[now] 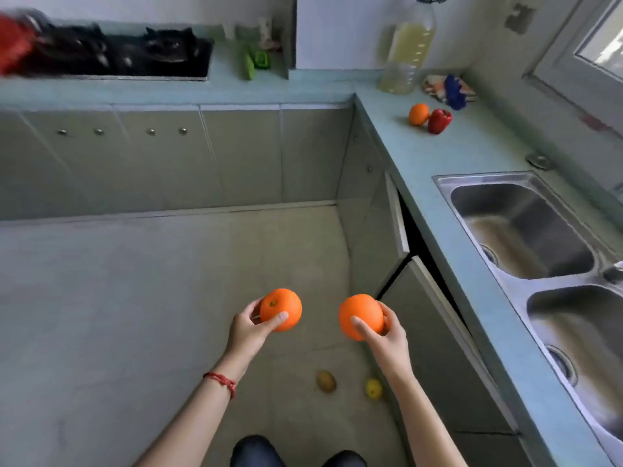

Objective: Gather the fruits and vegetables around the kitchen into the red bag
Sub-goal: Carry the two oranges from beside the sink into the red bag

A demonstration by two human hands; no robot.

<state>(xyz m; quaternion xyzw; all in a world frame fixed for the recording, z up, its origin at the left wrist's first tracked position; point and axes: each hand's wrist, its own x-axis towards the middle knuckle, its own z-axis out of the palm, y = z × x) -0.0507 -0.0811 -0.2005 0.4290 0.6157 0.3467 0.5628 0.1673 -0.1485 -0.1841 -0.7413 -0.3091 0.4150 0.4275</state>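
One orange [280,309] is clasped by the left hand [251,328], another orange [360,317] by the right hand [387,335], at lower centre. Both are judged firm, round and prone to rolling; a wrap around the widest part suits. The red bag [13,45] is seen blurred at upper left.

Orange oranges [280,309], red pepper [439,121]
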